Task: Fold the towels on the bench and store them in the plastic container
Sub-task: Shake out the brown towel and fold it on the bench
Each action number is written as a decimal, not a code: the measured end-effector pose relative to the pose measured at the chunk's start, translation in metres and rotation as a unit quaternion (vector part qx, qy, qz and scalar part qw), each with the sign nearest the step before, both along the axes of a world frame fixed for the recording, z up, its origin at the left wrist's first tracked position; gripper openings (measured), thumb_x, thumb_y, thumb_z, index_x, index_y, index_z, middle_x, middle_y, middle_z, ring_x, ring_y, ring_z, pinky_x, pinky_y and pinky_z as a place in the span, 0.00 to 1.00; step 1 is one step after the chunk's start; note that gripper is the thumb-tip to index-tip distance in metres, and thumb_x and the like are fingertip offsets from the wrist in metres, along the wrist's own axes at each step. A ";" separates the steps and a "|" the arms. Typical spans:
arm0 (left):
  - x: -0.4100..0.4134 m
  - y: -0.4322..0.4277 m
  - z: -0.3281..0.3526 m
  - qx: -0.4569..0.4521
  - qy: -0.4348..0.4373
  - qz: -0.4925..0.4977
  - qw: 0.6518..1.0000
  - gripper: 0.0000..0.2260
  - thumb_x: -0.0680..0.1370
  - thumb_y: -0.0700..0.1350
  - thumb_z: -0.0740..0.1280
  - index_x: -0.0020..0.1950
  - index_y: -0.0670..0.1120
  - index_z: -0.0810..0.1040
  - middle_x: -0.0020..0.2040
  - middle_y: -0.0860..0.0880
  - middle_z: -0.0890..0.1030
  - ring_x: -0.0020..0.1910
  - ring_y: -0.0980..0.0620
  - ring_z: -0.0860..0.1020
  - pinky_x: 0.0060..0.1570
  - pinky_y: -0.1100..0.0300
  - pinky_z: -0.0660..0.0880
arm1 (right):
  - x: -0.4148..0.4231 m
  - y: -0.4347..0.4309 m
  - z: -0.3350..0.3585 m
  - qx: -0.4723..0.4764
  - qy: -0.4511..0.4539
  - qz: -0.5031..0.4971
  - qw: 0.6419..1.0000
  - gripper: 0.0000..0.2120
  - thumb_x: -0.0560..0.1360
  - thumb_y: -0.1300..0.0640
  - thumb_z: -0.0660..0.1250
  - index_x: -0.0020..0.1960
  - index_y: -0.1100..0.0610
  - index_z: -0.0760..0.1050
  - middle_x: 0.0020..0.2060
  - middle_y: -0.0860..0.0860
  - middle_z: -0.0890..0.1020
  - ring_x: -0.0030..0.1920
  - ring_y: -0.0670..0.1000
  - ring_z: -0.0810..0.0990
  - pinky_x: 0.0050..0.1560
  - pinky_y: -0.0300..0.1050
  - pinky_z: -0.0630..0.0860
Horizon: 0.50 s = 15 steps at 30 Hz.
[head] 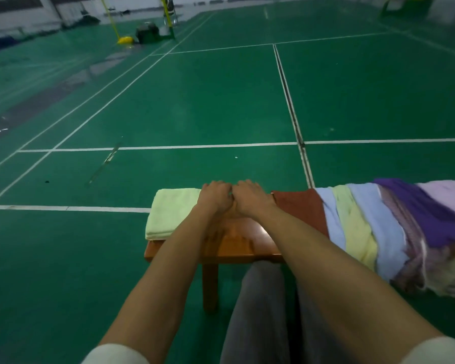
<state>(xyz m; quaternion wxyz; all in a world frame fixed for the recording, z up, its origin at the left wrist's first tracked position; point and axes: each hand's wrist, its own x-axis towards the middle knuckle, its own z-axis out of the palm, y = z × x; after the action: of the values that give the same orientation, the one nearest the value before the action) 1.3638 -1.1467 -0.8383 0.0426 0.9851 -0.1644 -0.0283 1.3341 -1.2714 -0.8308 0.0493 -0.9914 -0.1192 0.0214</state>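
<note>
Setting: a green sports court floor (221, 95) marked with white lines, seen from a head-worn camera looking down over a wooden counter (237, 245).
Left hand (214, 197): palm down at the far edge of the counter, fingers bent over that edge; what it holds, if anything, cannot be told.
Right hand (251, 198): palm down just beside the left, the two touching at the thumbs, fingers likewise bent over the far edge; its hold cannot be told either.
Folded towel (168, 214): pale green, lying flat on the counter's left end, just beside the left hand.
Red towel (301, 208): spread over the counter immediately right of the right hand.
Other towels (378, 232): light blue, pale yellow, mauve, purple and lilac, draped side by side over the counter's right stretch, overlapping one another.
Person: bare forearms with pale sleeves at the frame's bottom, grey trousers (260, 311) below the counter.
Background: yellow posts (113, 22) and dark gear near the far wall, blurred.
</note>
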 end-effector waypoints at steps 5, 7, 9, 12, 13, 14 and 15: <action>-0.014 -0.061 -0.003 -0.037 0.012 -0.019 0.999 0.14 0.80 0.48 0.61 0.61 0.47 0.80 0.61 0.43 0.82 0.61 0.40 0.79 0.60 0.48 0.74 | -0.017 -0.056 -0.003 0.013 0.021 -0.064 0.998 0.18 0.77 0.59 0.62 0.66 0.55 0.76 0.61 0.56 0.79 0.64 0.60 0.76 0.64 0.54 0.73; -0.021 -0.083 -0.004 -0.056 0.036 -0.021 0.998 0.14 0.80 0.49 0.60 0.61 0.47 0.79 0.61 0.42 0.82 0.60 0.39 0.80 0.58 0.48 0.76 | -0.026 -0.078 -0.003 0.035 0.035 -0.088 0.995 0.17 0.77 0.58 0.63 0.65 0.55 0.76 0.62 0.57 0.80 0.63 0.61 0.77 0.63 0.54 0.75; -0.026 -0.102 -0.011 -0.063 0.059 -0.018 0.996 0.14 0.80 0.48 0.60 0.61 0.46 0.79 0.61 0.41 0.82 0.60 0.39 0.80 0.57 0.49 0.76 | -0.035 -0.097 -0.005 0.053 0.048 -0.108 0.992 0.15 0.77 0.58 0.63 0.63 0.57 0.77 0.61 0.58 0.80 0.62 0.62 0.78 0.60 0.53 0.76; -0.033 -0.130 -0.026 -0.070 0.084 -0.025 0.994 0.14 0.79 0.48 0.62 0.63 0.47 0.79 0.61 0.41 0.82 0.60 0.39 0.80 0.57 0.48 0.77 | -0.045 -0.121 -0.014 0.080 0.055 -0.130 0.987 0.14 0.78 0.56 0.63 0.63 0.54 0.78 0.60 0.57 0.81 0.61 0.60 0.80 0.60 0.52 0.76; -0.033 -0.138 -0.033 -0.078 0.090 -0.015 0.993 0.15 0.79 0.48 0.62 0.63 0.46 0.79 0.61 0.40 0.82 0.59 0.38 0.80 0.57 0.48 0.77 | -0.047 -0.129 -0.021 0.098 0.044 -0.143 0.984 0.14 0.79 0.55 0.63 0.63 0.52 0.79 0.58 0.55 0.82 0.60 0.59 0.80 0.60 0.52 0.76; -0.034 -0.146 -0.038 -0.087 0.098 -0.009 0.991 0.15 0.80 0.49 0.61 0.63 0.45 0.78 0.60 0.39 0.82 0.59 0.37 0.80 0.57 0.48 0.77 | -0.049 -0.137 -0.027 0.121 0.031 -0.160 0.979 0.14 0.79 0.53 0.63 0.63 0.51 0.79 0.57 0.53 0.82 0.60 0.58 0.80 0.59 0.51 0.75; -0.033 -0.155 -0.046 -0.095 0.100 -0.009 0.990 0.15 0.81 0.49 0.61 0.63 0.44 0.78 0.61 0.38 0.82 0.59 0.37 0.80 0.57 0.48 0.77 | -0.050 -0.143 -0.035 0.142 0.021 -0.173 0.974 0.13 0.80 0.53 0.63 0.62 0.52 0.79 0.56 0.53 0.82 0.59 0.57 0.80 0.58 0.50 0.74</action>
<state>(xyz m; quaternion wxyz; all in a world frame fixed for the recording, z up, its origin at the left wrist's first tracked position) 1.3304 -1.3017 -0.8847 0.1518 0.9673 -0.1699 -0.1115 1.2842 -1.4148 -0.8657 0.1950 -0.9792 0.0534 0.0165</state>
